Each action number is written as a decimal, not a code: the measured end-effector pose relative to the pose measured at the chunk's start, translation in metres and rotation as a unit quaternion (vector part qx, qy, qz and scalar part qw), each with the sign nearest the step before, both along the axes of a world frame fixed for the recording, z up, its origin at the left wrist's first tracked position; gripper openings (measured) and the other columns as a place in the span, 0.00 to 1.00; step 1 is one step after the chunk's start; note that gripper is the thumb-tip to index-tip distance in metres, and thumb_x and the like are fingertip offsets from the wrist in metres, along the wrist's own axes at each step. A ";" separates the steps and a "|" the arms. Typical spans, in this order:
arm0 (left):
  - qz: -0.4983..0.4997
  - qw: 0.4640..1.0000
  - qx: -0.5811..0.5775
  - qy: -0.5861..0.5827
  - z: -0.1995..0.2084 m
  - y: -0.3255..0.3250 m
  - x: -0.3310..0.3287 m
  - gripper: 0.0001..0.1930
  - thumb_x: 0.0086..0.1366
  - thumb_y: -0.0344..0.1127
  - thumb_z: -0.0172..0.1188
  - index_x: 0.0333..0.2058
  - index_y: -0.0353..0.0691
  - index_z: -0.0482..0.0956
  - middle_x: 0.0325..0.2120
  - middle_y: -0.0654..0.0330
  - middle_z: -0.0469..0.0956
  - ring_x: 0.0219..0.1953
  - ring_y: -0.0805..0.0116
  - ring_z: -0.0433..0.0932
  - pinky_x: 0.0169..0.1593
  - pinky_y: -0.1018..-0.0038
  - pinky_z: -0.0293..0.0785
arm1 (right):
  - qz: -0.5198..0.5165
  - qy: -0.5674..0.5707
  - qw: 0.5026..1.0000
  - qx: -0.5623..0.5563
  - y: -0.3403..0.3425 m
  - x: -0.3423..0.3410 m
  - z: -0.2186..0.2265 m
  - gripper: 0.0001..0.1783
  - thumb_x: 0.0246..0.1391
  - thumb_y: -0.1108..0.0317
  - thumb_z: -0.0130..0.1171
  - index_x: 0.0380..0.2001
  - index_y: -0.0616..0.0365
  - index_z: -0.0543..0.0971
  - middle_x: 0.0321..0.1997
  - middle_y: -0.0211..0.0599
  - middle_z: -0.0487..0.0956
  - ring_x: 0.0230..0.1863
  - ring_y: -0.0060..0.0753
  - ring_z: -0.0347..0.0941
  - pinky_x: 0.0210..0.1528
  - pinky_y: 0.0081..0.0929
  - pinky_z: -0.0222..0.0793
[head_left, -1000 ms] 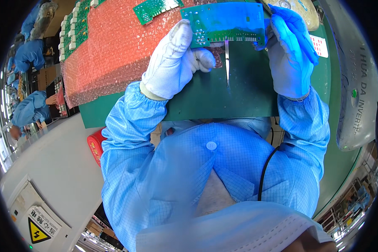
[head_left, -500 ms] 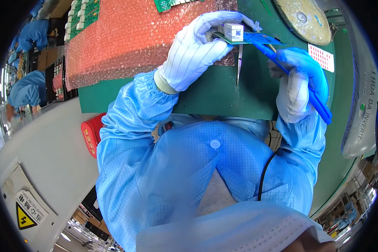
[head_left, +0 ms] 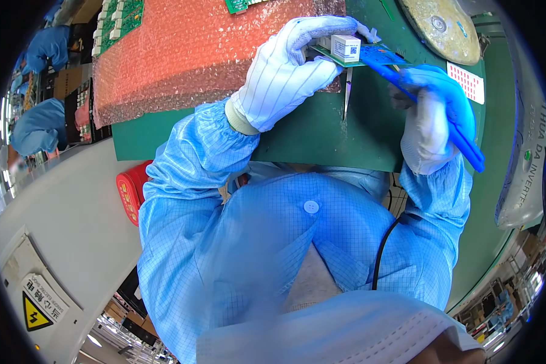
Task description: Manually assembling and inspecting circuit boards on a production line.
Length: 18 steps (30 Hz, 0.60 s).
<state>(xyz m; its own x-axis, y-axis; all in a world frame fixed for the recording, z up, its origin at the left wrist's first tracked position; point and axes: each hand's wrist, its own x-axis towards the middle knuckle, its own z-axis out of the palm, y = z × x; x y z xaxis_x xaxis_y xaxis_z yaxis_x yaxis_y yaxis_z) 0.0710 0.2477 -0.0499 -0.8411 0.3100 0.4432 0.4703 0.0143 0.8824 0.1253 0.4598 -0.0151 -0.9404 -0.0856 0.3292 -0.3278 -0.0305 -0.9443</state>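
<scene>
In my gloved left hand is a small green circuit board, gripped by its left side, with the fingers curled over its far edge. A white box-shaped component stands up on the board. My right hand, also gloved and lit blue, is closed around a long slim blue pen-like tool. The front end of this tool reaches the board's near right edge; whether it touches is not clear. A thin pointed metal tool shows below the board, its upper part hidden.
Pink bubble wrap covers the left of the green mat. More circuit boards lie at the far left. A round stained lid-like disc, a sheet of red-marked labels and a clear plastic bag sit on the right.
The board and my left hand have shifted slightly right. The blue tool's rear end has risen a little, and my right hand has moved slightly with it. Both grips stay the same.
</scene>
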 end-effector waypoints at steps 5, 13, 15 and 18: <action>0.098 0.979 -0.111 0.144 0.008 -0.009 0.001 0.23 0.48 0.30 0.68 0.47 0.47 0.82 0.40 0.56 0.79 0.42 0.60 0.78 0.46 0.69 0.78 | -0.195 -0.060 0.972 -0.113 -0.014 -0.016 0.001 0.21 0.69 0.55 0.47 0.49 0.60 0.78 0.34 0.41 0.82 0.32 0.30 0.78 0.33 0.26 0.72; 0.135 0.968 -0.103 0.185 0.022 -0.008 0.008 0.23 0.44 0.31 0.71 0.44 0.52 0.84 0.37 0.64 0.81 0.40 0.61 0.77 0.42 0.68 0.79 | -0.156 -0.161 0.974 0.029 -0.010 -0.037 -0.012 0.24 0.66 0.51 0.53 0.55 0.58 0.76 0.35 0.39 0.81 0.32 0.26 0.76 0.35 0.23 0.70; 0.138 0.963 -0.106 0.205 0.022 -0.008 0.009 0.25 0.42 0.29 0.72 0.43 0.54 0.84 0.37 0.66 0.82 0.39 0.62 0.77 0.41 0.69 0.79 | -0.151 -0.145 0.977 0.024 -0.014 -0.039 -0.017 0.22 0.66 0.53 0.53 0.53 0.59 0.76 0.34 0.38 0.80 0.30 0.25 0.73 0.36 0.23 0.68; 0.140 0.966 -0.075 0.206 0.023 -0.009 0.011 0.27 0.40 0.27 0.72 0.44 0.52 0.84 0.37 0.65 0.82 0.39 0.62 0.77 0.42 0.70 0.79 | -0.092 -0.197 0.976 -0.004 -0.013 -0.036 -0.015 0.21 0.66 0.54 0.53 0.52 0.60 0.75 0.37 0.38 0.79 0.31 0.24 0.72 0.37 0.22 0.68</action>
<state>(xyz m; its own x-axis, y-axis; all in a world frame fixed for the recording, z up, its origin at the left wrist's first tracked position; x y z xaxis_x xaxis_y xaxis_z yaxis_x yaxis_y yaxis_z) 0.0822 0.2392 -0.0265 -0.6626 0.1835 0.7261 0.7407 0.3044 0.5989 0.0890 0.4468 -0.0306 -0.9934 0.0977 -0.0606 0.0595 -0.0135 -0.9981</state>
